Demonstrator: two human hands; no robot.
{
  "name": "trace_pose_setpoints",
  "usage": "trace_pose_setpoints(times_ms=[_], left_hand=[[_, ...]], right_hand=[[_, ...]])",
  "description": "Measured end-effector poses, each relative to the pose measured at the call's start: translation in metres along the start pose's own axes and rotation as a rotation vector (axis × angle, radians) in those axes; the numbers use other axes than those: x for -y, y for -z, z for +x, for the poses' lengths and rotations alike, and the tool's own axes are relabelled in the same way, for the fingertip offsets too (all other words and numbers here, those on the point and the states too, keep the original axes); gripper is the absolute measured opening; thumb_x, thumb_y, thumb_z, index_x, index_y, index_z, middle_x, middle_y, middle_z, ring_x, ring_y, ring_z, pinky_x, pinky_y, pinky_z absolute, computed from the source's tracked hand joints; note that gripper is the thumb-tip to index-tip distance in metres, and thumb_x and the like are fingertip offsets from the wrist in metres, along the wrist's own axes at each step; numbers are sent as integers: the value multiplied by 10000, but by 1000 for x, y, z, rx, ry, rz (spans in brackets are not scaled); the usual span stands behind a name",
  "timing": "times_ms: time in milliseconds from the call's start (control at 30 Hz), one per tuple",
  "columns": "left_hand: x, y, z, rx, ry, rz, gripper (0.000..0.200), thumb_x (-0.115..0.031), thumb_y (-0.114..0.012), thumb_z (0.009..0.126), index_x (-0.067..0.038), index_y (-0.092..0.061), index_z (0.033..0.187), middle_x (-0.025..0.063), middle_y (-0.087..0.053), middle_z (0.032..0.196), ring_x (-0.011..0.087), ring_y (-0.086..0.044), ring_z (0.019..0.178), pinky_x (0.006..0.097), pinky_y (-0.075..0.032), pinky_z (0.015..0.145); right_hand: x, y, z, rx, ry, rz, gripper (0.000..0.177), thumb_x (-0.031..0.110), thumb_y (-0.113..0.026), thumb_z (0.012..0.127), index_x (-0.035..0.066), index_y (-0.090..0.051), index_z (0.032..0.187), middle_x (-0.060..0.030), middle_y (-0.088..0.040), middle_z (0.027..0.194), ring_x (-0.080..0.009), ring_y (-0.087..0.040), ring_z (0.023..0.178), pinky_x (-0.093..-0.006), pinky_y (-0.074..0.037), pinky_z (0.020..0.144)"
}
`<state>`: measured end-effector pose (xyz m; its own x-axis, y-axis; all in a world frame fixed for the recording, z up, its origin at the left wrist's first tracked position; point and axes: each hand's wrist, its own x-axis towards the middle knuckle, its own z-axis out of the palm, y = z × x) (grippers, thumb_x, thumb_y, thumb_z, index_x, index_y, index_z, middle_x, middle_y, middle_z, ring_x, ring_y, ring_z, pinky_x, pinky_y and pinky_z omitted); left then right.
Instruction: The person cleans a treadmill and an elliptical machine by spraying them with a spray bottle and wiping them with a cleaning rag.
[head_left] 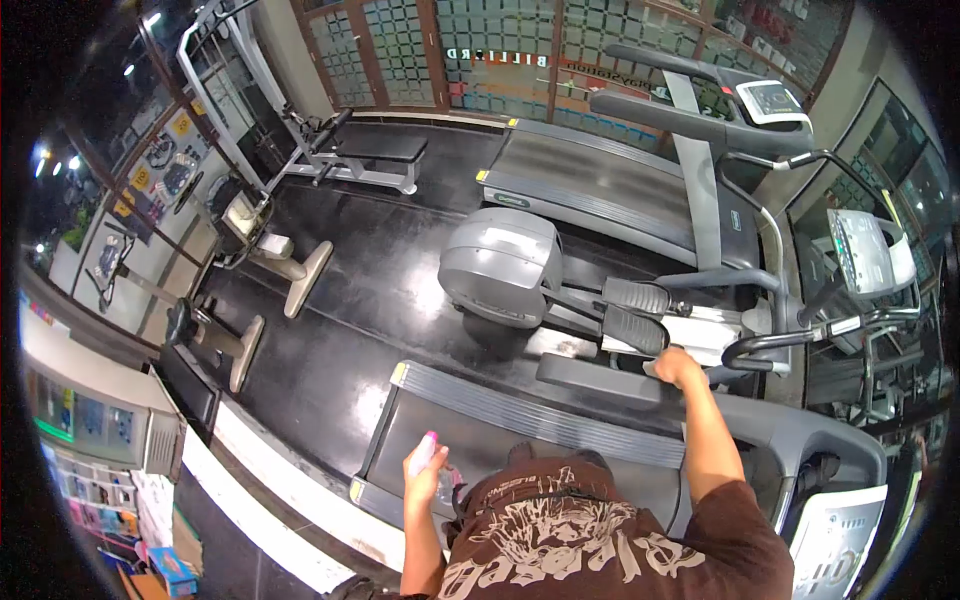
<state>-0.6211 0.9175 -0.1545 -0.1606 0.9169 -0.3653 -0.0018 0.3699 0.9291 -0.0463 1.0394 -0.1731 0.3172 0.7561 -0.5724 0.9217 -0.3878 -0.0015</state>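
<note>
My left hand (424,474) is closed around a bottle with a pink and white top (425,450); its clear lower part shows beside the palm. It is held over the near treadmill's belt (430,430). My right arm is stretched forward, and my right hand (680,368) is closed at the near treadmill's grey handrail (600,382). A small pale bit shows at its fingers, too little to name. Whether the hand touches the rail is hard to tell.
An elliptical trainer (505,265) with black pedals stands just beyond the handrail. Behind it is another treadmill (590,175). Exercise bikes (245,350) and a weight machine with a bench (380,150) stand to the left. The near treadmill's console (838,540) is at lower right.
</note>
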Motion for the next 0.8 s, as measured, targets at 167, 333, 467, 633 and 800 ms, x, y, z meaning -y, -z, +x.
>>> trace_pose_setpoints(times_ms=[167,333,467,633,800], left_hand=[[0,18,3,-113,1,-59,201,-100,-765,861,23,-675,993,47,-660,798,139,-631,644,313,-526,612],[-31,-3,19,-37,-59,-90,160,-81,-750,856,19,-671,954,49,-661,813,141,-640,649,314,-541,622],[-47,-27,18,29,-74,-85,156,-83,-749,856,9,-663,948,55,-656,817,153,-651,668,316,-538,634],[-31,-31,6,52,-63,-102,166,-100,-743,855,2,-663,959,59,-658,813,162,-659,681,317,-522,649],[5,1,-6,-72,-22,-98,171,-80,-741,868,25,-667,982,55,-657,837,154,-643,670,320,-556,630]], right_hand=[[114,32,-40,-39,57,227,499,344,-569,829,-8,-713,1152,-261,-660,1231,-389,-633,1187,-477,-499,1006],[266,33,-78,-154,344,350,386,337,-577,898,54,-731,1112,-218,-696,1174,-409,-653,1124,-486,-522,967],[283,-17,-85,-242,569,-263,246,270,-621,891,167,-762,1064,-76,-718,1108,-340,-545,1187,-530,-419,968],[199,-31,-122,-448,742,-234,243,163,-633,858,200,-739,1074,-7,-599,1267,-338,-501,1238,-563,-388,1054],[99,-13,-141,-626,601,42,329,95,-765,730,159,-728,1051,-62,-630,1086,-356,-557,1037,-484,-481,844]])
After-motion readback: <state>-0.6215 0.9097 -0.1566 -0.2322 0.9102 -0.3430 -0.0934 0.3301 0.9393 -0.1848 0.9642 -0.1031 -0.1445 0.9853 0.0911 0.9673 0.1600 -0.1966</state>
